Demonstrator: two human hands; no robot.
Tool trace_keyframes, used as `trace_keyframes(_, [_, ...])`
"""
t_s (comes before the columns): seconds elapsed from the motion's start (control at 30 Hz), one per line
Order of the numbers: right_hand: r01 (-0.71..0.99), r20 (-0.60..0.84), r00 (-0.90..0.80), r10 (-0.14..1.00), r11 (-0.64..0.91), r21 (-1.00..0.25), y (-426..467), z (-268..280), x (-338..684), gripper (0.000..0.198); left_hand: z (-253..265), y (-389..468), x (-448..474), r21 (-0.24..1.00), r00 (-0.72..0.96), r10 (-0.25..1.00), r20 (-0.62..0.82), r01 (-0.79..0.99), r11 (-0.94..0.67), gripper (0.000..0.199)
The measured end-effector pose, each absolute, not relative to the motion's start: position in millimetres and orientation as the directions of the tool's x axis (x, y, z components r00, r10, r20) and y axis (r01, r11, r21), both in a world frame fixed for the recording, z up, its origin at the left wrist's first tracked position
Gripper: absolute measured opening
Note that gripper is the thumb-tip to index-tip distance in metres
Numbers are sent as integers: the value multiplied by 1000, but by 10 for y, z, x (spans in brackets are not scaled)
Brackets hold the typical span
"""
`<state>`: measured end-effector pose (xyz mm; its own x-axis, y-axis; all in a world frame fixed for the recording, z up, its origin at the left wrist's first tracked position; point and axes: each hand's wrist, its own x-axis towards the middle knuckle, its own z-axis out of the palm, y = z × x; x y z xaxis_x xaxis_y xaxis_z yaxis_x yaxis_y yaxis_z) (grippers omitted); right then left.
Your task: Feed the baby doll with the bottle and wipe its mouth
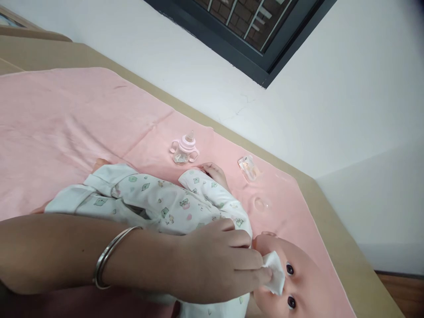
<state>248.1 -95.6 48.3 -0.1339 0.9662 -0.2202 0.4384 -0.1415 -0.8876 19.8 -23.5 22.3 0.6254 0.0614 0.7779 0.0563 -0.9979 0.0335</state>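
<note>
Pinching the tissue [276, 274], likely light, soft and tearable, sensibly by its edge, is the left hand [212, 261]; right hand unseen.

No lettering legible. Clear packet [248, 168] on pink sheet [49, 110]: any print too small, blurred. Patterned suit [175, 201] on doll [309, 274], feeding bottle [183, 150]: no words or numbers made out.

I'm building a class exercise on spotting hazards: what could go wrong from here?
The white tissue held by the left hand lies right beside the baby doll's eyes, so a slip might rub one. The baby bottle with pink handles stands on the pink sheet close to the doll's hand; if the doll shifts, the bottle could get knocked over.
</note>
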Motion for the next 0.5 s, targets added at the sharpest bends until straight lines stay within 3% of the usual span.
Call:
trace_keyframes(0.3, [258, -155, -26, 988, -143, -956, -11, 138, 1958, 50, 215, -298, 202, -35, 667, 72, 742, 146, -989, 33])
trace_keyframes(0.5, [147, -146, -10, 989, -143, -979, 677, -95, 1592, 41, 206, -319, 210, -26, 676, 76, 733, 140, -990, 31])
